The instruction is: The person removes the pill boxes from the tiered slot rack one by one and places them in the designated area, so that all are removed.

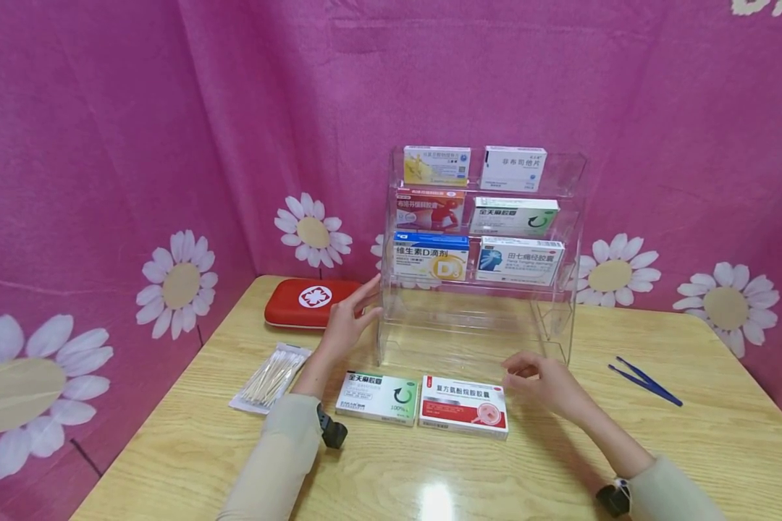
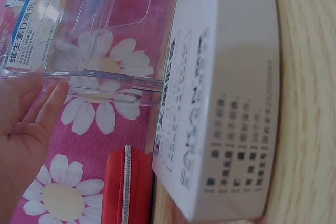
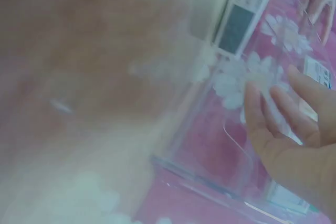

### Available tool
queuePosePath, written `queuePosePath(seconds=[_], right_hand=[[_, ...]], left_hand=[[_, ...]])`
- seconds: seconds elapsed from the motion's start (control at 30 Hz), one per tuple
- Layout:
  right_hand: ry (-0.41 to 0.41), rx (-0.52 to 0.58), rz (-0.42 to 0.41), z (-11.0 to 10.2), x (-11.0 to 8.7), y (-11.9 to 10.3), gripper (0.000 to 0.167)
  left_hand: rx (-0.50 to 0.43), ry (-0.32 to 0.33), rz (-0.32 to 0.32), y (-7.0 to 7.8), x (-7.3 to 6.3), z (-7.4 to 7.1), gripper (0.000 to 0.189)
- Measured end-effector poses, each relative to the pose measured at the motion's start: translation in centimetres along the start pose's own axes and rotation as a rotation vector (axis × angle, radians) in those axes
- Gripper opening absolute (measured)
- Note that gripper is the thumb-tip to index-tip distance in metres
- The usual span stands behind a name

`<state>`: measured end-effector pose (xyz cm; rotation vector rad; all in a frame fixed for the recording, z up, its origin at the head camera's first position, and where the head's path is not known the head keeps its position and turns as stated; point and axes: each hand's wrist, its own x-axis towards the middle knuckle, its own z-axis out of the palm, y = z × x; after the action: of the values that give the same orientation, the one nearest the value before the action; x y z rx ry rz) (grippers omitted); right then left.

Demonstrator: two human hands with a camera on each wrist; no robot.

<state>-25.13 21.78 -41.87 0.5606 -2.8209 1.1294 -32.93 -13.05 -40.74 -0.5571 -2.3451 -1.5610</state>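
Observation:
A clear acrylic display rack (image 1: 476,318) stands on the table with medicine boxes in its three upper tiers. My left hand (image 1: 347,322) is at the rack's left side, fingers extended and fingertips right at its edge. In front of the rack two boxes lie flat side by side: a white-and-green capsule box (image 1: 378,398) and a red-and-white capsule box (image 1: 463,407). My right hand (image 1: 542,383) hovers by the right end of the red-and-white box, fingers loosely bent with nothing between them. In the left wrist view the white-and-green box (image 2: 231,103) looms close.
A red first-aid case (image 1: 293,302) sits behind the left forearm, and a pack of cotton swabs (image 1: 274,378) lies left of it. Blue tweezers (image 1: 648,382) rest at the right. The rack's upper tiers hold a vitamin D box (image 1: 430,257) and several others. A flowered pink cloth hangs behind.

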Motion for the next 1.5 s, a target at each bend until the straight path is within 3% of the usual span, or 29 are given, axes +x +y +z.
queuePosePath(seconds=[0.2,0.5,0.77,1.0,1.23,1.37,1.5], right_hand=[[0.160,-0.048,-0.042,-2.3,0.9,-0.7,0.020],[0.468,-0.053,-0.192,-5.5,2.8,-1.7,0.028],[0.687,-0.186,-0.277,-7.6,5.4,-1.3,0.037],[0.699,-0.263,-0.243,-8.7,7.0,-1.3,0.038],[0.613,-0.380,-0.157,-9.5,8.1,-2.0,0.040],[0.563,-0.477,-0.157,-9.5,8.4,-2.3,0.039],[0.551,-0.497,-0.154,-9.4,8.7,-2.4,0.035]], left_hand=[[-0.012,0.002,0.024,0.0,0.0,-0.1,0.063],[-0.010,0.006,0.002,0.0,0.0,-0.2,0.063],[-0.001,0.014,-0.002,-0.4,-0.1,0.0,0.062],[-0.019,0.016,0.012,-0.4,-0.1,0.1,0.063],[-0.016,0.010,0.020,-0.3,0.0,0.2,0.062],[-0.012,0.009,0.014,-0.4,0.0,0.1,0.062],[-0.009,0.003,0.010,-0.5,0.0,0.1,0.063]])
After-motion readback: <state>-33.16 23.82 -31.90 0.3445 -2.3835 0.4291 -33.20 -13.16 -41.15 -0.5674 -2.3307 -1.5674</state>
